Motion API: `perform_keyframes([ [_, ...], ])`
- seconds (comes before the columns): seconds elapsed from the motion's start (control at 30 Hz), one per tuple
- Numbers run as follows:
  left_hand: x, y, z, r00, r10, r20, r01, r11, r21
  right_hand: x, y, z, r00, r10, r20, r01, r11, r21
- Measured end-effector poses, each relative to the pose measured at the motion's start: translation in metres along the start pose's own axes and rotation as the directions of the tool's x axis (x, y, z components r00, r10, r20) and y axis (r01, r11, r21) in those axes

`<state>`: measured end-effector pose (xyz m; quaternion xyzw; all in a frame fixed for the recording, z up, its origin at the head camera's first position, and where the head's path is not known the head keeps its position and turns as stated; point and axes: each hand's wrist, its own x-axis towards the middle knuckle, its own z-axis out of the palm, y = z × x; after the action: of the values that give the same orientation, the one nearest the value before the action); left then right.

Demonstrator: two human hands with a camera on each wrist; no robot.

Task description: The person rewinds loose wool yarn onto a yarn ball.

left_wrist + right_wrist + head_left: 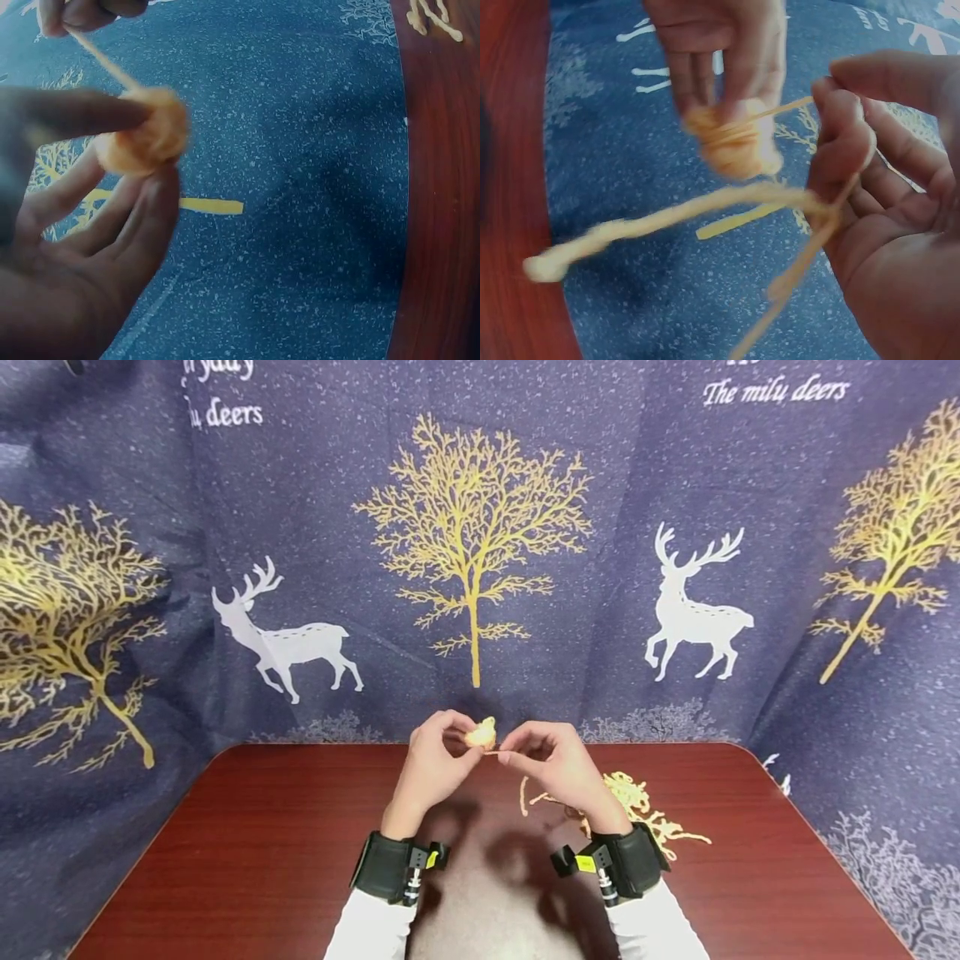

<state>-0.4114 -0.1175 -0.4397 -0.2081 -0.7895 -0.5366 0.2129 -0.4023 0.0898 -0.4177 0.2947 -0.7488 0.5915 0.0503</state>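
Note:
A small ball of yellow yarn (482,734) is held up above the far edge of the table. My left hand (437,760) pinches it between thumb and fingers, as the left wrist view shows with the ball (154,135). From the ball a short taut strand (784,110) runs across to my right hand (553,762), which pinches it between thumb and forefinger. In the right wrist view, loose yarn (667,216) hangs below the right fingers. A tangled heap of yellow yarn (628,792) lies on the table, partly hidden behind the right wrist.
The table (247,860) has a reddish-brown wood top with a pale glare in the middle. Behind it hangs a dark blue cloth (510,677) printed with trees and deer. Each wrist wears a black strap (384,864) with a small camera.

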Motion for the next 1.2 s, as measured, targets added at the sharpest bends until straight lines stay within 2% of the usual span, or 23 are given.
perform_keyframes([
  [0.1,-0.002,-0.001,0.0,0.992,0.003,0.129,-0.006,1.0,0.021,0.0,0.003,-0.004,0.998,-0.01,-0.055,0.017,0.993,0.117],
  [0.17,-0.003,-0.001,0.0,0.973,0.0,0.231,-0.004,1.0,0.018,0.0,0.006,-0.006,0.996,-0.007,-0.087,0.026,0.973,0.23],
  [0.23,-0.004,0.0,-0.001,0.94,-0.004,0.342,0.004,1.0,0.0,0.001,0.008,-0.006,0.994,0.001,-0.113,0.04,0.932,0.36],
  [0.3,-0.005,0.001,-0.001,0.896,-0.006,0.444,0.025,0.999,-0.038,0.002,0.01,-0.005,0.99,0.009,-0.14,0.058,0.881,0.47],
  [0.37,-0.006,0.003,-0.003,0.851,-0.003,0.525,0.05,0.996,-0.077,0.003,0.012,-0.005,0.986,0.026,-0.167,0.072,0.831,0.552],
  [0.4,-0.006,0.004,-0.004,0.831,0.002,0.557,0.064,0.993,-0.1,0.003,0.013,-0.005,0.982,0.037,-0.186,0.076,0.822,0.564],
  [0.47,-0.006,0.005,-0.005,0.803,0.022,0.595,0.084,0.985,-0.149,0.005,0.014,-0.005,0.973,0.064,-0.222,0.078,0.813,0.577],
  [0.53,-0.005,0.006,-0.007,0.786,0.05,0.616,0.094,0.975,-0.199,0.007,0.015,-0.006,0.961,0.102,-0.258,0.068,0.815,0.575],
  [0.67,-0.003,0.007,-0.01,0.776,0.111,0.621,0.126,0.938,-0.324,0.01,0.018,-0.006,0.937,0.176,-0.302,0.022,0.834,0.551],
  [0.73,-0.002,0.009,-0.011,0.782,0.147,0.605,0.141,0.904,-0.403,0.011,0.019,-0.006,0.932,0.207,-0.298,-0.026,0.858,0.513],
  [0.83,-0.001,0.012,-0.013,0.813,0.198,0.547,0.153,0.834,-0.529,0.011,0.022,-0.005,0.944,0.229,-0.239,-0.123,0.912,0.391],
  [0.93,0.0,0.015,-0.015,0.866,0.223,0.448,0.14,0.751,-0.645,0.01,0.023,-0.003,0.961,0.236,-0.143,-0.193,0.946,0.262],
  [1.0,0.001,0.016,-0.015,0.908,0.206,0.366,0.119,0.71,-0.694,0.009,0.024,-0.002,0.97,0.229,-0.085,-0.209,0.958,0.194],
  [1.1,0.001,0.019,-0.014,0.966,0.126,0.226,0.079,0.686,-0.723,0.008,0.022,0.001,0.979,0.203,-0.035,-0.197,0.973,0.12],
  [1.17,0.002,0.02,-0.012,0.991,0.048,0.127,0.06,0.688,-0.723,0.006,0.02,0.003,0.984,0.177,-0.016,-0.176,0.982,0.075],
  [1.2,0.002,0.02,-0.011,0.997,0.008,0.079,0.051,0.695,-0.717,0.005,0.018,0.004,0.986,0.165,-0.008,-0.165,0.985,0.054],
])
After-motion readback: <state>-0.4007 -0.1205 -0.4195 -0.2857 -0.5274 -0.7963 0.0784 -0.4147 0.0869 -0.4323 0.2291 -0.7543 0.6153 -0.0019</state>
